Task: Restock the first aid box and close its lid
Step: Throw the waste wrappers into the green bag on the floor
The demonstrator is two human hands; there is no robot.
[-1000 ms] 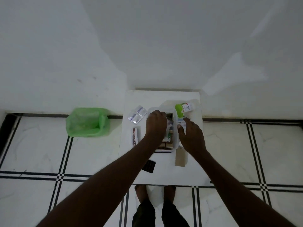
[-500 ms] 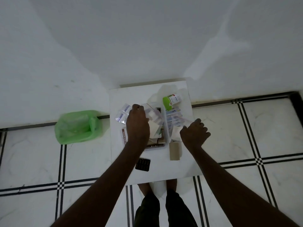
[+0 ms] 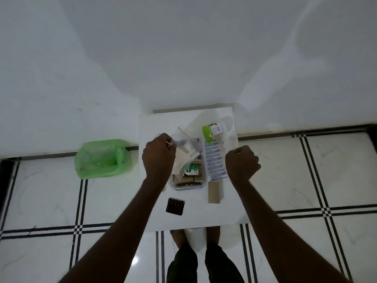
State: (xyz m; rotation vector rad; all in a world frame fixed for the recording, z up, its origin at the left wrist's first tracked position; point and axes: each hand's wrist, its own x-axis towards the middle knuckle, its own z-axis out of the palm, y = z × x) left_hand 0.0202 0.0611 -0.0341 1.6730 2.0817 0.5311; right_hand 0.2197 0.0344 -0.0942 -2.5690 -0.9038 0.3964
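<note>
The clear plastic first aid box (image 3: 201, 185) stands open in the middle of a small white table (image 3: 204, 217), holding brown packs, a green-labelled item and white packets. My left hand (image 3: 158, 158) is over the box's left edge, pinching a clear packet (image 3: 180, 143) above the contents. My right hand (image 3: 241, 162) hovers to the right of the box, curled into a fist with nothing visible in it. A strip of antiseptic sachets (image 3: 215, 160) lies along the box's right side. A green-capped bottle (image 3: 213, 129) lies behind it.
On the table near me are a dark blister pack (image 3: 175, 205) and a brown card piece (image 3: 214, 194). A green bag-lined bin (image 3: 101, 159) sits on the tiled floor to the left. The wall is right behind the table. My feet are under its near edge.
My left hand has left the box's contents, taken the clear packet from the table's left side and brought it over the box. My right hand drew back to the right and closed.
</note>
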